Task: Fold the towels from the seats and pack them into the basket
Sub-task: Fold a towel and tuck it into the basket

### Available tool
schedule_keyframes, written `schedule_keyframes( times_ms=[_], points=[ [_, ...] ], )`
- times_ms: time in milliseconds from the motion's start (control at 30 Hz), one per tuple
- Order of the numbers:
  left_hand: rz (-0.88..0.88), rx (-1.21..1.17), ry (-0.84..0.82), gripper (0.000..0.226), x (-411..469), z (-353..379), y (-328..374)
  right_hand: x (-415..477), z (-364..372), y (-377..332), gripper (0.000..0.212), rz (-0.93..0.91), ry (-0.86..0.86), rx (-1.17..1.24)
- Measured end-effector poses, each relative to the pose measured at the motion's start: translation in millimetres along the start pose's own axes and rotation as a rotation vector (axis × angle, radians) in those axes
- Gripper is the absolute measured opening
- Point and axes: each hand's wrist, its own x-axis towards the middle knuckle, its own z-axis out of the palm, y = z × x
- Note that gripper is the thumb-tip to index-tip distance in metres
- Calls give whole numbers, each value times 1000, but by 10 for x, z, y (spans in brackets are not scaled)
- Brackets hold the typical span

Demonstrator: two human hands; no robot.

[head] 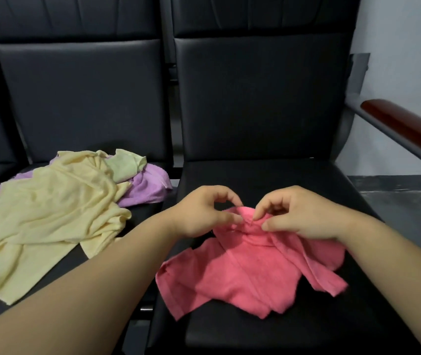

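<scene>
A crumpled pink towel (pixel 245 275) lies on the right black seat (pixel 268 175). My left hand (pixel 201 213) and my right hand (pixel 299 213) meet at its far edge, and each pinches the bunched cloth between thumb and fingers. On the left seat (pixel 142 213) a pale yellow towel (pixel 50 216) lies in a heap over a purple towel (pixel 147 188), with a light green towel (pixel 124 165) on top at the back. No basket is in view.
Tall black seat backs (pixel 255 98) rise behind both seats. A grey armrest with a reddish-brown pad (pixel 409 129) juts out at the right. Grey floor (pixel 409 201) and a pale wall lie beyond it.
</scene>
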Motion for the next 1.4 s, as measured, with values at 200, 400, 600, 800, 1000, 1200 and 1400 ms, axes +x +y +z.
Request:
schedule_keyframes(
  times_ms=[200,400,600,800,1000,1200,1400],
  points=[
    [28,-400,-181,15,6,31,164,-144,-129,-50,26,-47,63,180],
    [77,-475,-35,12,-27,-18,240,-182,-150,-59,25,-20,136,125],
    [27,-345,-37,9,-119,-53,384,-146,-117,-74,34,-19,308,-66],
    [-2,-303,-61,8,-158,-159,499,-138,-116,-73,34,-36,352,-29],
    [-26,-218,78,5,-163,-198,497,-81,-42,-77,33,-3,368,212],
    [-5,-218,262,7,-137,-220,470,-140,-56,-163,13,-78,120,169],
    [7,-248,-40,11,-213,-342,439,-123,-124,19,18,103,103,-66]
  ],
)
